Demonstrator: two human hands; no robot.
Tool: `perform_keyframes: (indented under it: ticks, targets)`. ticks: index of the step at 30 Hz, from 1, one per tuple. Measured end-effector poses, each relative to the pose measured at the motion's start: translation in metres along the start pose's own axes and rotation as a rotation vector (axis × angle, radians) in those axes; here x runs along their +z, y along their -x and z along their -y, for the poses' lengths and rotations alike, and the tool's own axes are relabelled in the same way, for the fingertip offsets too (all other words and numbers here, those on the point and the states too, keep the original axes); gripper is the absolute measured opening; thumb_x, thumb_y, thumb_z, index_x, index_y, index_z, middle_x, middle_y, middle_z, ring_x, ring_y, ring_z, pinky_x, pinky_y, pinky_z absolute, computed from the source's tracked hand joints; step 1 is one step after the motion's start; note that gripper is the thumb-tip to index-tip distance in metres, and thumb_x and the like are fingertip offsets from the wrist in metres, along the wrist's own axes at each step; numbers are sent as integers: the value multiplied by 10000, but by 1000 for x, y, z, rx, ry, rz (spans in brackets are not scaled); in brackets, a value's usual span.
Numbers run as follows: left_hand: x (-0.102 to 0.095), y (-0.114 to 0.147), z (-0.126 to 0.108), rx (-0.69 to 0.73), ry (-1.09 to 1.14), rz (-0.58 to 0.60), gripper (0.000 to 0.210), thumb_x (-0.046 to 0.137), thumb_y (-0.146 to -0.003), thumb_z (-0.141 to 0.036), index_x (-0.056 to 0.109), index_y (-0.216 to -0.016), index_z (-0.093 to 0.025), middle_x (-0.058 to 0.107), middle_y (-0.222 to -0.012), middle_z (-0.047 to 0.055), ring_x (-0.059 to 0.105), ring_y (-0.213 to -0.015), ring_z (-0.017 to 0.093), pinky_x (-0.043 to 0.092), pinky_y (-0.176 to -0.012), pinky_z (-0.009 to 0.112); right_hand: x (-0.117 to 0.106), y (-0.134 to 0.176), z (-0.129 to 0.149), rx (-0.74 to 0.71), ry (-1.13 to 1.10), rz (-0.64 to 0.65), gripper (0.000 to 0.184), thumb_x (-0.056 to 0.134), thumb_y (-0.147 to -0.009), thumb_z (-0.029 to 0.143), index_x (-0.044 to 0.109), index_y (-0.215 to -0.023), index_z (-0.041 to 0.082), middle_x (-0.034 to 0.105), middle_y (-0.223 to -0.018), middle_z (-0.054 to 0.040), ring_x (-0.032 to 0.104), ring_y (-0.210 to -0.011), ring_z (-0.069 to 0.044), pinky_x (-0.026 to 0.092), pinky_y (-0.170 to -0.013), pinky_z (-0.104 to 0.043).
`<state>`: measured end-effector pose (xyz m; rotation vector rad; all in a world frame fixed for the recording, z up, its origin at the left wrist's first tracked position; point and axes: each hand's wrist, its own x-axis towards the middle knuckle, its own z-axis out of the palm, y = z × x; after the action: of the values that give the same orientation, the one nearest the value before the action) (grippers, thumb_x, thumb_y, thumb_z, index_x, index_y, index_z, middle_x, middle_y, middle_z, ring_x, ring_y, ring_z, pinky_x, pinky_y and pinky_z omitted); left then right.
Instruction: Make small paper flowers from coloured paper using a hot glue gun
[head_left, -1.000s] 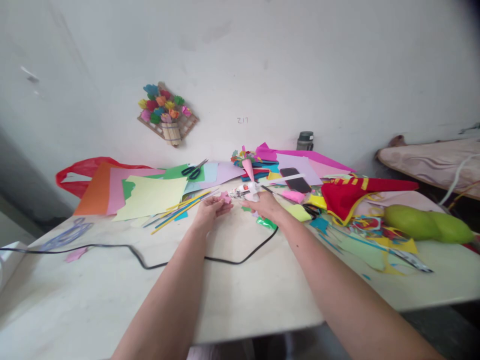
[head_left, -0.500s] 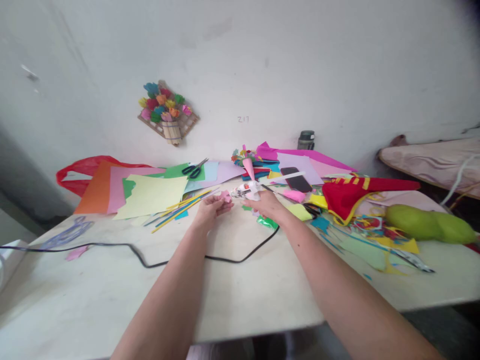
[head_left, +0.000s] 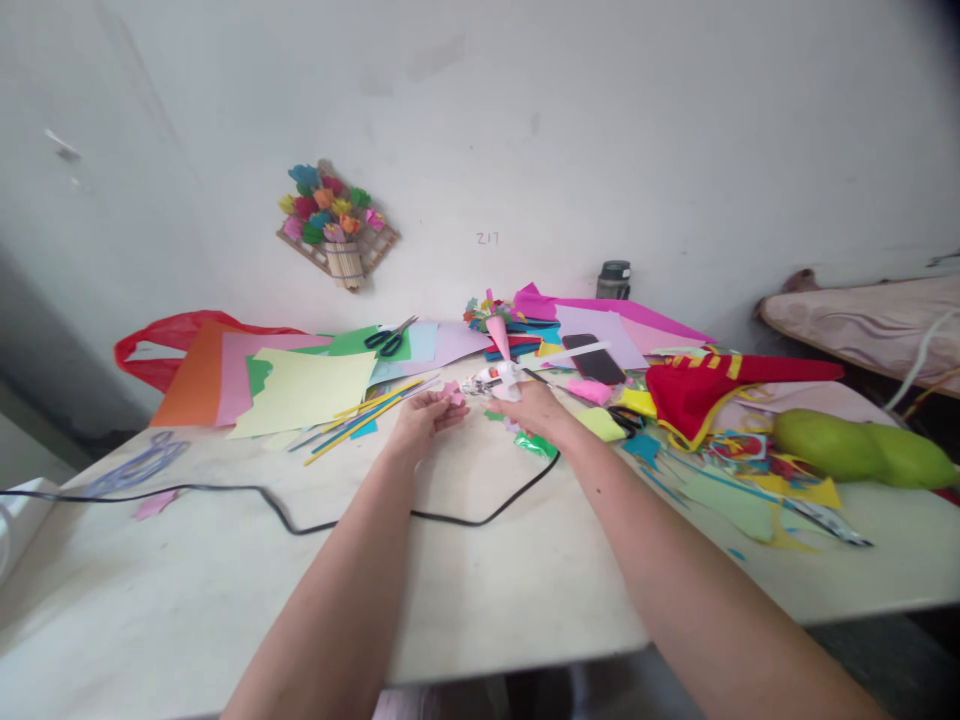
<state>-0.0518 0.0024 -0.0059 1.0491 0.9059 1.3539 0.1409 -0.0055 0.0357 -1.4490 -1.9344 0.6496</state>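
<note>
Pinched in the fingers of my left hand [head_left: 424, 420] is a small pink paper piece [head_left: 453, 392], cut with a pointed outline. My right hand [head_left: 534, 408] is wrapped round a white glue gun [head_left: 506, 378], its nozzle end turned left toward the paper. Whether the nozzle touches the paper I cannot tell. A black cord [head_left: 465, 521] runs from near my right wrist across the table to the left. Under the right hand lies a shiny green wrapper [head_left: 535, 445]. Just behind the glue gun stands a pink paper cone with colourful paper flowers [head_left: 498, 330].
Coloured paper sheets [head_left: 304, 395], scissors [head_left: 390, 338] and thin paper strips [head_left: 360, 425] lie at the left. On the right are a phone [head_left: 594, 358], a red cloth with yellow trim [head_left: 686, 400], paper scraps [head_left: 731, 500] and a green lumpy object [head_left: 862, 448]. A bottle [head_left: 613, 281] stands at the back.
Both hands hold almost the same place, with the pink paper piece and glue gun still close together. The view has shifted very slightly.
</note>
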Motion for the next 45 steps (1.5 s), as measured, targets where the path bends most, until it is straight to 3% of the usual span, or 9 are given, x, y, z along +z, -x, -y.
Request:
perform_keyframes:
  ticks: [30,45]
  targets:
    - [-1,-1,-1,-15,-19,20,125,641,-693,-200,606,-725,-85,676,-760,107,653,-718,185,519,-726,314,3,-3,-3,-76,65,-14,321,574,-686,441,653,-821,162,633,-660,-45,571,-605,-148,384,-538,-217]
    - [0,0,-1,-14,-16,20,102,648,-684,-176,584,-690,-97,676,-751,104,655,-736,198,522,-737,330,-3,2,3,-34,82,-39,332,586,-681,449,661,-824,159,639,-694,-54,580,-634,-152,398,-548,-216]
